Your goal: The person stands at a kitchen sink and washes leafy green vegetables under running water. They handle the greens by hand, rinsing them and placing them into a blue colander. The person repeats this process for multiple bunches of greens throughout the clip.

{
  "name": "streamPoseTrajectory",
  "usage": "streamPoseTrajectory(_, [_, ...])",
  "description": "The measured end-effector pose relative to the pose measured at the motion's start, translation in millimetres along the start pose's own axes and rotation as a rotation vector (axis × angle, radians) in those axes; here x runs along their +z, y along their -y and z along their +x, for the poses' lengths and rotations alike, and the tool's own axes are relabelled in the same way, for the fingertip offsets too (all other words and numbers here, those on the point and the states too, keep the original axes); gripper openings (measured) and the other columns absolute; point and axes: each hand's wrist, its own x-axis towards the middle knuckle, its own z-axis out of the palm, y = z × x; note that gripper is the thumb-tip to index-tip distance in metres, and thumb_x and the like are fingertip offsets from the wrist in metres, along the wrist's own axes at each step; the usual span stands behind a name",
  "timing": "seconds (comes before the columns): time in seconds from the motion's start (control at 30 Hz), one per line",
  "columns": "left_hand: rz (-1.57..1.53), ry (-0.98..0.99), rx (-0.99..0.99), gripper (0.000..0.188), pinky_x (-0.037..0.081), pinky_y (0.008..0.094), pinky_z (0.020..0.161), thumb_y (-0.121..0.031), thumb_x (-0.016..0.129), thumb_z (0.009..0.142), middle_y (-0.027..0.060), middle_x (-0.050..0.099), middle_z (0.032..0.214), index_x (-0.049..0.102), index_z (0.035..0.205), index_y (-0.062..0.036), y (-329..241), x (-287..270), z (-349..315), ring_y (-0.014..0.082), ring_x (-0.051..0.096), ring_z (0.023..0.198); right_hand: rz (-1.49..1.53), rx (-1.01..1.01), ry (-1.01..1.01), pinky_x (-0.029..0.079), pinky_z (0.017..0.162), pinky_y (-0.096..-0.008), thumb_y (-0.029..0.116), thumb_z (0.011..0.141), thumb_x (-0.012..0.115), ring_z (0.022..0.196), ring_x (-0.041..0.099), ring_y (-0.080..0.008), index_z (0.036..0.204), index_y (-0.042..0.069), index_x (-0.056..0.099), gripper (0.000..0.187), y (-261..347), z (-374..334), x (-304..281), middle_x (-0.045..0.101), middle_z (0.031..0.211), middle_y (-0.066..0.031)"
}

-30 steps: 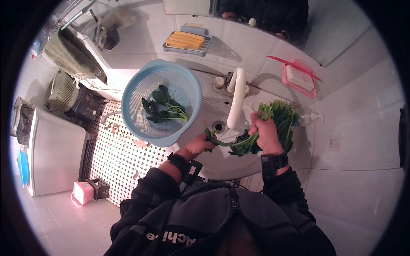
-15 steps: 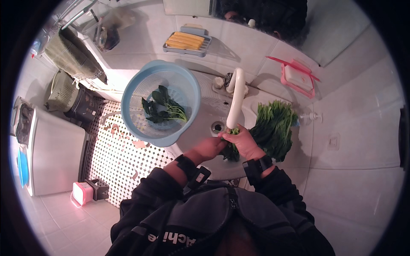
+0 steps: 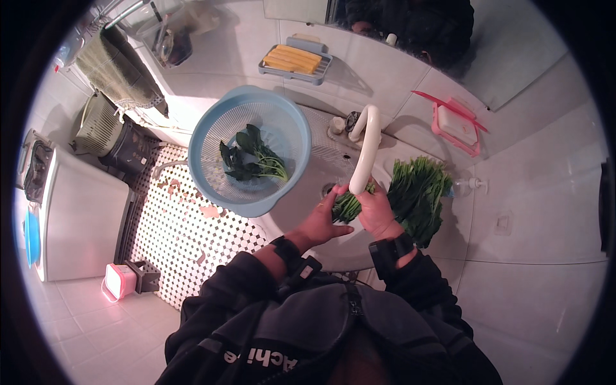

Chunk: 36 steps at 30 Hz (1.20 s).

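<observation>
Under the white curved faucet (image 3: 367, 154), a small bunch of leafy greens (image 3: 347, 205) is between my two hands, over the sink (image 3: 308, 186). My right hand (image 3: 376, 213) is closed around the bunch's right side, just below the spout. On its left, my left hand (image 3: 317, 224) cups the greens, fingers along the side and thumb stretched out beneath. The spout and fingers partly hide the stems. A large pile of leafy greens (image 3: 417, 199) lies on the sink's right ledge. Several leafy stalks (image 3: 253, 154) rest in the light-blue colander (image 3: 205, 186) at the sink's left.
A grey rack with yellow bars (image 3: 293, 59) is on the back wall. At the right, a pink soap dish (image 3: 457, 125) and a clear pump bottle (image 3: 471, 186) stand near the pile. A white appliance (image 3: 83, 221) and a pink-and-white bucket (image 3: 120, 281) are at the left.
The left hand has shifted from a blurred spot at the leaves to cupping the bunch, its thumb extended. The bunch sits higher, its leaves no longer hanging toward me. The view has tilted slightly.
</observation>
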Motion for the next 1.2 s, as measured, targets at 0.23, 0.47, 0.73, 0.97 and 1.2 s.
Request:
streamPoseTrajectory(0.23, [-0.16, 0.103, -0.386, 0.039, 0.046, 0.0343, 0.074, -0.019, 0.065, 0.075, 0.0143, 0.06, 0.093, 0.049, 0.11, -0.0073, -13, 5, 17, 0.0269, 0.06, 0.086, 0.435, 0.135, -0.202, 0.047, 0.057, -0.0352, 0.025, 0.088, 0.052, 0.058, 0.052, -0.0202, 0.086, 0.005, 0.049, 0.021, -1, 17, 16, 0.049, 0.066, -0.005])
streamPoseTrajectory(0.47, [-0.134, 0.203, -0.49, 0.027, 0.046, 0.036, 0.068, -0.017, 0.062, 0.077, 0.0167, 0.06, 0.083, 0.052, 0.099, -0.0051, -24, 3, 20, 0.0308, 0.06, 0.078, 0.451, 0.152, -0.274, 0.035, 0.042, -0.0303, 0.039, 0.084, 0.058, 0.041, 0.032, -0.0099, 0.067, 0.013, 0.041, 0.035, 6, 18, 9, 0.035, 0.05, 0.0042])
streamPoseTrajectory(0.73, [0.043, 0.444, -0.191, 0.048, 0.047, 0.0339, 0.059, -0.02, 0.063, 0.076, 0.0164, 0.06, 0.084, 0.045, 0.118, -0.0038, -32, 51, 22, 0.0205, 0.058, 0.064, 0.334, 0.121, -0.591, 0.037, 0.046, -0.0307, 0.031, 0.083, 0.06, 0.045, 0.039, -0.0132, 0.071, 0.013, 0.045, 0.026, 82, -1, -74, 0.039, 0.054, 0.0018])
streamPoseTrajectory(0.97, [-0.127, 0.691, -0.04, 0.082, 0.046, 0.0333, 0.079, -0.023, 0.062, 0.078, 0.0215, 0.042, 0.126, 0.009, 0.138, -0.0033, -73, 126, 42, 0.027, 0.056, 0.093, -0.25, 0.002, -0.828, 0.045, 0.065, -0.0277, 0.028, 0.083, 0.059, 0.072, 0.056, -0.0177, 0.102, 0.003, 0.052, 0.033, 123, -1, -150, 0.058, 0.083, -0.0051])
streamPoseTrajectory(1.2, [-0.132, 0.789, -0.323, 0.082, 0.039, 0.0328, 0.091, -0.023, 0.061, 0.078, 0.0228, 0.044, 0.125, 0.009, 0.139, -0.0035, -68, 128, 48, 0.0287, 0.049, 0.109, 0.022, 0.165, -0.484, 0.033, 0.096, -0.0382, 0.032, 0.086, 0.052, 0.116, 0.041, -0.0289, 0.129, 0.0, 0.033, 0.056, 103, -34, -167, 0.038, 0.13, -0.0195])
